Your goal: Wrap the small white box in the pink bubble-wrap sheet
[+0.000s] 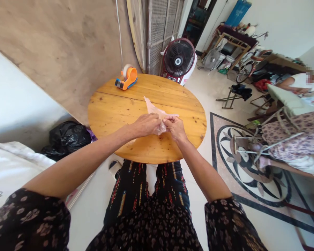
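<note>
Over an oval, yellow-brown wooden tabletop (107, 115), a thin, crumpled, pale-pink sheet (156, 109) was pinched by the nearly closed left hand (149, 124) and right hand (176, 128), and was judged liable to be torn by uneven pulling.

One wooden table (112, 115); on it, one tape dispenser (130, 77) and one pink sheet (154, 108); over it, two hands (148, 124) (176, 128); beyond it, two fans (172, 57) (211, 59).
</note>
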`<state>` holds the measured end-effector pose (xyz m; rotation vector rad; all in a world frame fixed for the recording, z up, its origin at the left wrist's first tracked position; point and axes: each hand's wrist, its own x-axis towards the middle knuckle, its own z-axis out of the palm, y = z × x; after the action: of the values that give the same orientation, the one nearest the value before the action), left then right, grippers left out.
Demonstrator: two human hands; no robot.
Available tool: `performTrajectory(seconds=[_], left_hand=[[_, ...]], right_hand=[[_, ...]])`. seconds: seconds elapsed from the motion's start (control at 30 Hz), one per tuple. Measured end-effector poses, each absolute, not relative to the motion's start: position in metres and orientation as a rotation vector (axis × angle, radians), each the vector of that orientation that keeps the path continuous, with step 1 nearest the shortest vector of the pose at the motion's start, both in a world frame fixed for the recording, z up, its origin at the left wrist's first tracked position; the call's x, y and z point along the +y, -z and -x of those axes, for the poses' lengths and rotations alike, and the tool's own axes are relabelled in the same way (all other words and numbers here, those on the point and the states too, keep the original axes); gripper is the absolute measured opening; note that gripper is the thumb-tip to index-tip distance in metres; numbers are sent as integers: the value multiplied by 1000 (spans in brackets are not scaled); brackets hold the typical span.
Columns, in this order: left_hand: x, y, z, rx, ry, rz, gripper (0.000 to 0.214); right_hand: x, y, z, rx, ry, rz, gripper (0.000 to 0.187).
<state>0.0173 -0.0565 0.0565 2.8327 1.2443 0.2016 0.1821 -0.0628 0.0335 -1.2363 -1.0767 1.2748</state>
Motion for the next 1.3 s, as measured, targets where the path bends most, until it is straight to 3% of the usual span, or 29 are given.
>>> performTrajectory(seconds=[0.27,0.5,0.57,0.7,0.93,1.1,1.3], left_hand=[[-62,-48,-8,1242,-485,-2612,23],[-83,-48,-22,1524,-731,-2208,42],[-89,-44,-32,1642,-812,-2136,38],[-93,-32,-42,1730,-951,-2034,12],[-95,-23,-48,1742,-1049,-1970,28],[-96,-20,-52,1766,-1057,-1951,24],[-96,-18,-51,1781,-1063,-1973,25]], right_hand=[[-65,-52,-175,-1197,-1354,1337,11],[-66,-77,-178,-1356,-1427,1444,38],[-63,-78,-182,-1420,-1426,1449,44],[-50,-74,-189,-1680,-1283,1432,43],[-49,-82,-205,-1822,-1285,1184,34],[-75,-70,-232,-1872,-1099,1095,22],[-86,-40,-229,-2173,-691,1057,31]])
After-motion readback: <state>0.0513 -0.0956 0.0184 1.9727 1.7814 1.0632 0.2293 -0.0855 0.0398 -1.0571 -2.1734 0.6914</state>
